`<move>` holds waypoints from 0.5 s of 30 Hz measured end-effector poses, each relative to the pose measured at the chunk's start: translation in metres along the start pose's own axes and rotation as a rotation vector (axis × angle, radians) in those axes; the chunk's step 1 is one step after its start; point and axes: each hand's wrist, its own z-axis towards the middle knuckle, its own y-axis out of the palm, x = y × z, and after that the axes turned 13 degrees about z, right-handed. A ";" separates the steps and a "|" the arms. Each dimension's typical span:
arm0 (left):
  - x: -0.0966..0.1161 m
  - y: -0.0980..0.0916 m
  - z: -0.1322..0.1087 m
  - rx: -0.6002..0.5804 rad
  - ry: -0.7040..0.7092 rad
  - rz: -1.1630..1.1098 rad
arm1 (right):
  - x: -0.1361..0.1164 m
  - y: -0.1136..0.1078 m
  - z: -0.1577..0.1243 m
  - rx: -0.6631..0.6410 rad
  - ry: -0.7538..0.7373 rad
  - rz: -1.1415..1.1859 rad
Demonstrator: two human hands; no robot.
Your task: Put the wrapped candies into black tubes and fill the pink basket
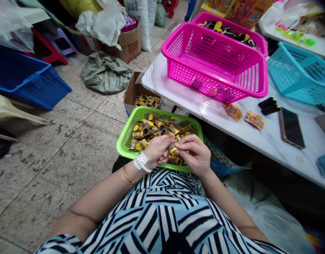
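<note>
We are hiding part of the small yellow cylinder (173, 148) with our left hand (157, 150) and right hand (196, 153), its print appearing too small for reading. We are seeing the blue crate (49, 90) and turquoise basket (285, 79) cut off by opposite edges.

- I see the person's left hand (159, 151) and right hand (195, 152) holding one small yellow tube (173, 148) between them.
- Beneath, a green basket (121, 145) holds many yellow tubes (141, 144).
- Beside them, a white table (202, 112) bears a pink basket (263, 80), a blue basket (287, 74), a phone (292, 127) and orange labels (232, 111).
- Over by the table's corner stands a cardboard box (130, 92), near a crumpled sack (105, 74) on the floor (69, 148).
</note>
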 end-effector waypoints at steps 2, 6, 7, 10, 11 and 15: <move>-0.001 0.000 -0.001 -0.054 -0.024 -0.084 | 0.000 -0.002 -0.001 0.051 -0.041 -0.020; -0.001 -0.003 -0.001 -0.141 -0.011 -0.047 | -0.001 -0.004 -0.005 0.075 -0.042 -0.078; -0.001 -0.003 -0.001 -0.135 0.002 -0.021 | -0.001 -0.004 -0.005 0.048 -0.033 -0.099; -0.003 -0.001 0.001 -0.117 -0.002 -0.034 | -0.003 -0.004 -0.005 -0.002 -0.064 -0.161; -0.004 -0.001 0.002 -0.122 -0.017 -0.066 | -0.003 -0.004 -0.005 0.007 -0.090 -0.180; -0.009 -0.002 0.004 -0.174 -0.056 -0.152 | 0.000 -0.001 -0.010 0.076 -0.145 -0.237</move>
